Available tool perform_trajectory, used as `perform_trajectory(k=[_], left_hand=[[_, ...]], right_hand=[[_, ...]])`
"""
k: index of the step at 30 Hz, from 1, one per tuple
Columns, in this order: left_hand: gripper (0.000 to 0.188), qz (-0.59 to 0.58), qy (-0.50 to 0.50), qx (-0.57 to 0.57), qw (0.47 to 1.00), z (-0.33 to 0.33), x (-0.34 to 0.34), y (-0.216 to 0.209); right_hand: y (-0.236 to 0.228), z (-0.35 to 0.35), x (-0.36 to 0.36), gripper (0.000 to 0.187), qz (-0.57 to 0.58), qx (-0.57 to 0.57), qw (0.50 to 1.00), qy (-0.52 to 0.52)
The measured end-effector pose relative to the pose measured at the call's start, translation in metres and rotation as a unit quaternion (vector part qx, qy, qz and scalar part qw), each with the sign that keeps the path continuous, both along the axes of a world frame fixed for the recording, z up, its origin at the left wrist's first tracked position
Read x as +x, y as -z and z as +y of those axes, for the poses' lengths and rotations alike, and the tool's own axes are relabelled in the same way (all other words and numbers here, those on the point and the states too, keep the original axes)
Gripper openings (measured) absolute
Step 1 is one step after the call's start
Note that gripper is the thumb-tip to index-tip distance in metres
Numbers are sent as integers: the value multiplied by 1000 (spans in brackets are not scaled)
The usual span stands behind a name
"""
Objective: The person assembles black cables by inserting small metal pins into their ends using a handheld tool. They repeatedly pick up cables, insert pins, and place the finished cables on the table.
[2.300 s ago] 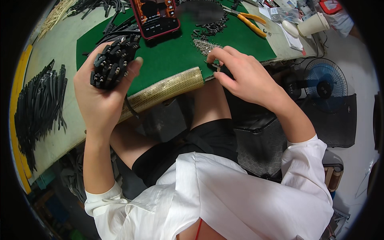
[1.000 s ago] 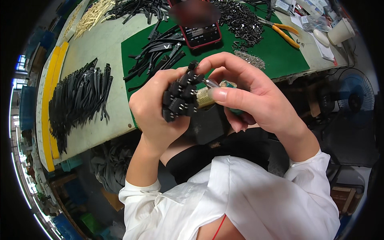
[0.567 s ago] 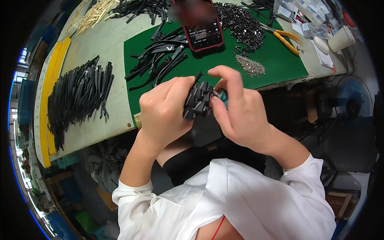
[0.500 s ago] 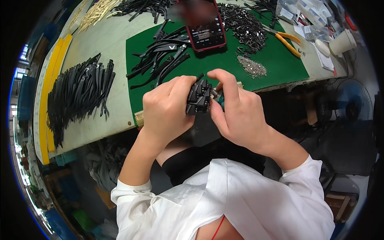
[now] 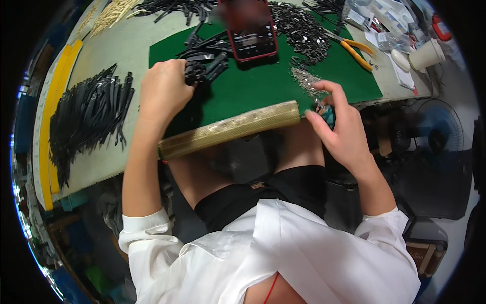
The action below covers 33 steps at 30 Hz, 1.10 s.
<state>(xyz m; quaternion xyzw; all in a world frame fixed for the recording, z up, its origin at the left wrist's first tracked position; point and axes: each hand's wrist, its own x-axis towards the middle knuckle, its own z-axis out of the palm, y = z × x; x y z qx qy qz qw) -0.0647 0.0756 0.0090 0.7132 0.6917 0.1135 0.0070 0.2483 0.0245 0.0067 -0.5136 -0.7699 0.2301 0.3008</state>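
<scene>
My left hand (image 5: pixel 167 91) is closed around a bundle of black eyeglass temples (image 5: pixel 198 72), their ends sticking out to the right over the green mat (image 5: pixel 238 91). Loose temples (image 5: pixel 215 41) lie just beyond it. Near the mat's right front edge, my right hand (image 5: pixel 341 126) grips a small teal-handled tool (image 5: pixel 328 116) with a metal tip; its exact kind is hard to make out. Close to that tip is a pile of tiny silvery screw-like pieces (image 5: pixel 305 80). A heap of small black parts (image 5: pixel 304 38) spreads behind the pile.
A gold mesh-covered roll (image 5: pixel 233 129) lines the table's front edge. A red-cased phone (image 5: pixel 252 43) lies on the mat. Orange-handled pliers (image 5: pixel 357 54) and a white cup (image 5: pixel 428 54) are at right. More temples (image 5: pixel 91 116) lie in rows at left, beside a yellow bar (image 5: pixel 53 116).
My hands have parted. The left has carried the temples up and left over the mat; the right has moved right with the teal tool, toward the silvery pile.
</scene>
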Motion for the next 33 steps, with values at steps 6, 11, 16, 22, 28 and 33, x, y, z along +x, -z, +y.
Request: perform_trajectory(k=[6,11,16,22,28,33], left_hand=[[31,-120,92,139,979,1,-36,-2],[18,-410,87,83,904,-30,1,-44],[39,-535,61,53,841,-35,54,-24],[29,-436,121,132,882,-27,64,-4],[22,-401,121,124,900,-32,56,-8],[22,-496,143,102,850,-41,58,-15]], right_hand=[[-10,20,31,41,-101,-20,994,-24],[-5,32,37,28,-181,4,977,-113],[-11,39,29,26,-216,-5,965,-150],[-11,41,24,26,-220,-13,964,-151],[-13,43,20,25,-227,-25,963,-141],[-14,43,13,25,-262,-21,957,-126]])
